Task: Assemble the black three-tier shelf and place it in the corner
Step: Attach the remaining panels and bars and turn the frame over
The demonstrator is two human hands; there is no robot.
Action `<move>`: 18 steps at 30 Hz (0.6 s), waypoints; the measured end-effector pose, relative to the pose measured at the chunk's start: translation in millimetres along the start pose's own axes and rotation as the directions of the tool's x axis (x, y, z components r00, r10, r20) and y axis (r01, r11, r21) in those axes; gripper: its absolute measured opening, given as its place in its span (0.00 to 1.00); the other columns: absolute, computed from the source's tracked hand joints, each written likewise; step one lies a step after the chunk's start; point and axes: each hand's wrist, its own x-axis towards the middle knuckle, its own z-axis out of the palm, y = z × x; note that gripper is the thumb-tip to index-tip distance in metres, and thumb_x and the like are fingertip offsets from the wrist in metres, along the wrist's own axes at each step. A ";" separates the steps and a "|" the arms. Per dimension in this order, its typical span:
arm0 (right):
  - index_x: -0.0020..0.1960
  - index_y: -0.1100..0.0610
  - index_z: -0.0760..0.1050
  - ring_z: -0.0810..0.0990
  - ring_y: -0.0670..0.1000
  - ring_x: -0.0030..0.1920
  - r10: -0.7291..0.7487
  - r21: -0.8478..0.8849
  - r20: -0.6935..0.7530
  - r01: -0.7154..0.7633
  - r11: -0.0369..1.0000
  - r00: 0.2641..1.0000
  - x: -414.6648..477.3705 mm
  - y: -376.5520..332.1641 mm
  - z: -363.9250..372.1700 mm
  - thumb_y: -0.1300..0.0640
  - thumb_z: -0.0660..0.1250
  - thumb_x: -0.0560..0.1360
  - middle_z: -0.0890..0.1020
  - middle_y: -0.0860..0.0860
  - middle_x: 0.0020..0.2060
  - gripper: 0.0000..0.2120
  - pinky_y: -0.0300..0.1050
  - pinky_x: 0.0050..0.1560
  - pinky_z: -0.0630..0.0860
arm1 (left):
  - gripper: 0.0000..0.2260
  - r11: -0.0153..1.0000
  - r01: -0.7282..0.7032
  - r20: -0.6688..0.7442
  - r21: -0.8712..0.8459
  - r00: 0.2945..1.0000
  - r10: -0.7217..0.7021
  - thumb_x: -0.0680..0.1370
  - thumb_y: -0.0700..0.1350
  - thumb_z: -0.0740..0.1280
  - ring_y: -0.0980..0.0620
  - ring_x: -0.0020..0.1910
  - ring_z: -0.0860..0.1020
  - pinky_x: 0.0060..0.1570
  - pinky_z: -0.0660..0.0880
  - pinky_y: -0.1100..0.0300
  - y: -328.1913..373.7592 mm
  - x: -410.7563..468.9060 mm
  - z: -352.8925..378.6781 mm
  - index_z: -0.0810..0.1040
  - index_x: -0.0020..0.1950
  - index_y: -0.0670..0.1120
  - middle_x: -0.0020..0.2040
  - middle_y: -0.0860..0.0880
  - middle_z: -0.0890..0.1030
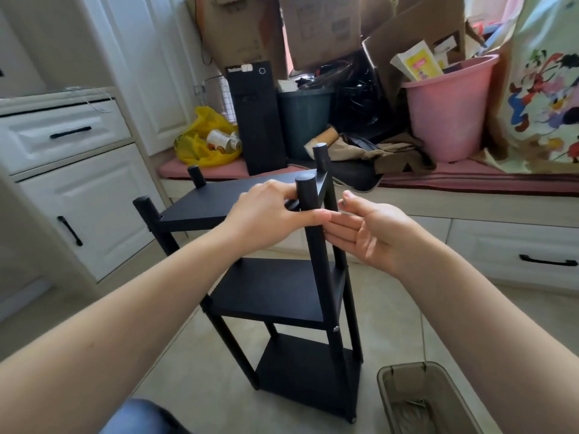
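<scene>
Tiled floor point(391, 324), black shelf point(275, 292) upright; left hand point(266, 211) pinching its near post point(308, 214), right hand point(372, 233) open alongside.

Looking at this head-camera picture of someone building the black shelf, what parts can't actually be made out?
- What the left hand pinches at the near right post of the black three-tier shelf: its own fingers cover it.
- The top board's joint with that post: behind both hands; right hand open.
- Contents of the grey mesh basket: cut by the bottom edge.
- Label on the tall black box: too small.
</scene>
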 end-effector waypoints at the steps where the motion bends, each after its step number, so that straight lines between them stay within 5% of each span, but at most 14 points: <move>1: 0.50 0.59 0.73 0.87 0.55 0.43 -0.007 -0.037 0.009 0.007 0.999 1.000 3.1 3.9 5.5 0.53 0.62 0.83 0.87 0.59 0.43 0.10 0.48 0.42 0.82 | 0.23 1.000 0.013 -0.005 -0.027 1.000 -0.013 0.70 0.70 0.69 0.53 0.58 0.79 0.61 0.75 0.48 -7.6 0.4 -6.5 0.84 0.59 0.58 0.57 0.54 0.84; 5: 0.54 0.59 0.75 0.87 0.52 0.45 -0.040 -0.335 -0.016 0.033 0.942 0.999 19.0 33.4 28.6 0.50 0.61 0.83 0.87 0.53 0.42 0.12 0.50 0.53 0.80 | 0.19 0.986 0.045 -0.015 -0.161 0.999 -0.048 0.74 0.63 0.71 0.56 0.63 0.77 0.66 0.73 0.50 -42.5 3.3 -29.9 0.82 0.61 0.57 0.61 0.59 0.81; 9: 0.53 0.56 0.75 0.86 0.50 0.46 -0.117 -0.554 -0.007 0.094 0.827 0.993 36.9 73.9 53.6 0.49 0.60 0.83 0.87 0.51 0.41 0.11 0.53 0.55 0.81 | 0.10 0.968 0.056 -0.043 -0.245 0.997 -0.069 0.77 0.60 0.70 0.68 0.54 0.76 0.52 0.71 0.67 -80.2 4.9 -49.3 0.79 0.58 0.61 0.52 0.66 0.79; 13: 0.54 0.55 0.73 0.86 0.47 0.44 -0.139 -0.598 0.076 0.157 0.786 0.987 55.2 104.1 69.9 0.49 0.57 0.84 0.87 0.49 0.40 0.11 0.52 0.51 0.81 | 0.03 0.945 0.098 -0.092 -0.313 0.987 -0.133 0.78 0.58 0.70 0.73 0.49 0.78 0.45 0.72 0.75 -114.2 6.1 -65.0 0.78 0.50 0.63 0.49 0.67 0.81; 18: 0.54 0.55 0.71 0.86 0.45 0.40 -0.162 -0.642 0.109 0.194 0.742 0.981 73.6 133.3 84.5 0.51 0.56 0.85 0.87 0.49 0.38 0.10 0.40 0.40 0.76 | 0.15 0.905 0.181 -0.129 -0.384 0.960 -0.247 0.78 0.60 0.68 0.63 0.56 0.78 0.52 0.71 0.67 -156.3 4.0 -85.6 0.79 0.62 0.56 0.54 0.62 0.82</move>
